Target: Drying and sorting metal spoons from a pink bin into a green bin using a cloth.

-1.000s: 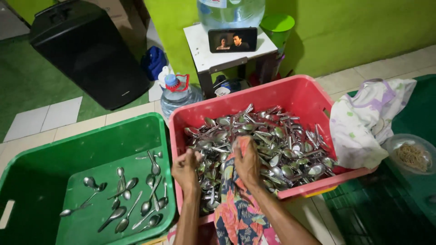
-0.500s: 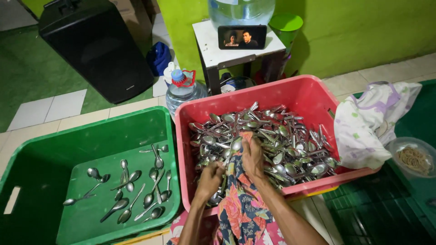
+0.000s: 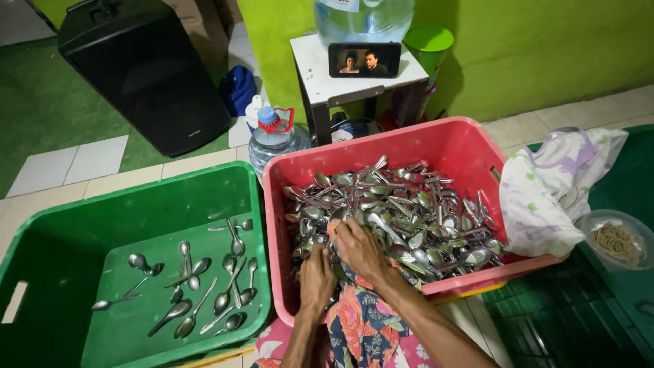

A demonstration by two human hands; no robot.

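A red plastic bin holds a big pile of metal spoons. My left hand and my right hand are both down in the near left part of that pile, fingers curled among the spoons. What exactly each hand grips is hidden by the fingers and the heap. A floral cloth lies over the bin's near rim under my forearms. To the left stands a green bin with several loose spoons spread on its floor.
A white patterned cloth hangs over the red bin's right rim. A clear bowl of rubber bands sits right of it. Behind stand a small white stand with a phone, water jugs and a black speaker.
Both hands have stayed in the red bin's spoon pile; the left hand has shifted right, closer to the right hand. The camera view has tilted slightly.
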